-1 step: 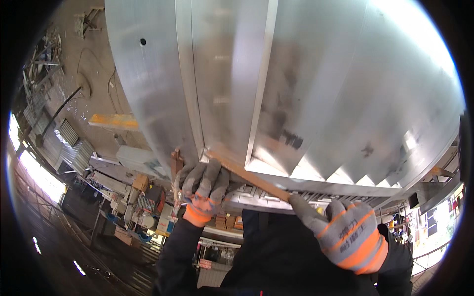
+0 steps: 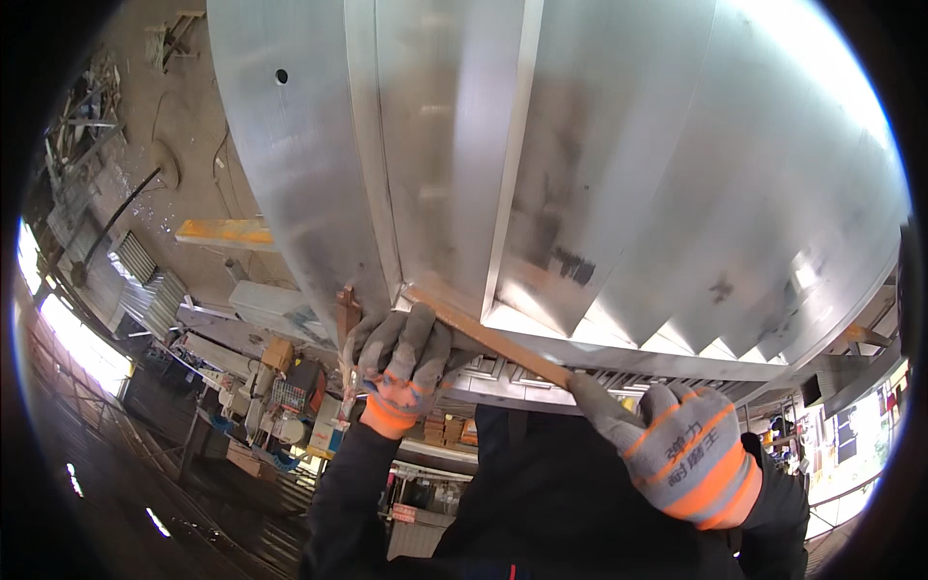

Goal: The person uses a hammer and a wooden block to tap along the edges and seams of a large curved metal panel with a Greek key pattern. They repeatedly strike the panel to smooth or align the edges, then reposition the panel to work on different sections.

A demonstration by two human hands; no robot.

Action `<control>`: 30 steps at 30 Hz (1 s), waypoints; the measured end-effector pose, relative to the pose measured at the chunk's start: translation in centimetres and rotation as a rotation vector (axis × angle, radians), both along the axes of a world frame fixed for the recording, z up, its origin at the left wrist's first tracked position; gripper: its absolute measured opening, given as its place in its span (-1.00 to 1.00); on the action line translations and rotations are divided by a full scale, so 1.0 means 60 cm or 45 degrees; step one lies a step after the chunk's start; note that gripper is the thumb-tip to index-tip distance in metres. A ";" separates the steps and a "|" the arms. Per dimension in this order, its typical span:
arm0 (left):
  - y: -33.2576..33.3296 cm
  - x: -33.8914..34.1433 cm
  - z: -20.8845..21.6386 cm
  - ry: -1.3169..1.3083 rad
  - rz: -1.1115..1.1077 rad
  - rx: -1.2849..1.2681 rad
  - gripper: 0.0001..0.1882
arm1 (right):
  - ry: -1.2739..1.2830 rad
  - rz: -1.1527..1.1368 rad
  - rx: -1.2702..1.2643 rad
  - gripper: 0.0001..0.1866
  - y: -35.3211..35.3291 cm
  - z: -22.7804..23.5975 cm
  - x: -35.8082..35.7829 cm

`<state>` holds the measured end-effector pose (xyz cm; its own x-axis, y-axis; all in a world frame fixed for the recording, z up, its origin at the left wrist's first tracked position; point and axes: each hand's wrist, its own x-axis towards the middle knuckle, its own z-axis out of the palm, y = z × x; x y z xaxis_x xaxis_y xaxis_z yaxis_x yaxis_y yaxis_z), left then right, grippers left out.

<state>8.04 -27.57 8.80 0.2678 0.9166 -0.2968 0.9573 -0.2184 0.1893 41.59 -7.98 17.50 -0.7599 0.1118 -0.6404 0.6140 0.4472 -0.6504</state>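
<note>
My right hand point(image 2: 677, 449), in a grey glove with orange bands, is closed around the near end of a flat rusty-brown bar point(image 2: 503, 346). The bar slants up and left across the near edge of a large silvery sheet-metal panel point(image 2: 619, 222). Its far end lies at the foot of a raised seam. Beside that end my left hand point(image 2: 398, 358), gloved alike, has its fingers curled over the panel's edge; what they grip is hidden beneath them. A rusty upright metal piece point(image 2: 347, 311) stands just left of those fingers.
Raised ribs point(image 2: 510, 174) run up the panel, and a round hole point(image 2: 281, 76) pierces its left part. On the floor at left lie a yellow beam point(image 2: 224, 233) and corrugated metal scraps point(image 2: 152, 300). Boxes point(image 2: 277, 355) and clutter stand below left.
My right hand has turned slightly, showing more of the glove's back. The left fingers have shifted up a little, and the bar has barely moved.
</note>
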 end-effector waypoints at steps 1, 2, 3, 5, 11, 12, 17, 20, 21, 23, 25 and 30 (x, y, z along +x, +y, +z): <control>0.000 0.002 0.000 0.019 0.025 0.007 -0.65 | 0.036 0.079 0.032 -0.14 0.000 -0.003 0.005; 0.000 0.004 0.000 -0.006 0.042 0.051 -0.66 | 0.050 0.053 0.043 -0.14 -0.001 -0.007 0.007; -0.001 0.005 -0.001 -0.029 0.051 0.082 -0.67 | 0.055 0.070 0.081 -0.14 -0.004 -0.011 0.008; -0.003 0.008 -0.005 -0.082 0.096 0.143 -0.66 | 0.114 -0.066 0.150 -0.13 -0.010 -0.017 0.006; -0.020 -0.002 -0.014 -0.160 0.116 0.084 -0.41 | 0.095 -0.100 0.125 -0.12 -0.012 -0.007 -0.011; -0.022 -0.004 -0.015 -0.173 0.100 0.103 -0.40 | 0.040 -0.078 0.083 -0.13 -0.011 -0.003 -0.014; -0.019 -0.004 -0.010 -0.095 0.037 0.022 -0.47 | 0.016 -0.011 -0.038 -0.18 -0.002 0.003 -0.016; -0.008 0.003 -0.009 -0.064 0.080 0.055 -0.67 | -0.042 0.040 -0.005 -0.20 -0.003 0.005 -0.016; -0.005 0.006 -0.009 0.022 0.082 0.014 -0.65 | -0.025 0.017 -0.018 -0.22 -0.005 0.004 -0.016; 0.003 0.007 -0.008 -0.004 0.074 0.076 -0.63 | 0.016 -0.023 -0.037 -0.22 -0.005 0.004 -0.014; 0.009 0.005 -0.006 -0.047 0.054 0.110 -0.63 | 0.013 -0.021 -0.032 -0.19 -0.004 0.003 -0.012; 0.004 0.004 -0.001 -0.077 0.038 0.026 -0.57 | 0.036 -0.018 0.032 -0.14 -0.002 0.001 -0.010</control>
<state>8.28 -27.33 8.77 0.2568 0.9303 -0.2620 0.9505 -0.1940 0.2429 41.01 -8.07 17.55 -0.7757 0.1385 -0.6157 0.6020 0.4553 -0.6560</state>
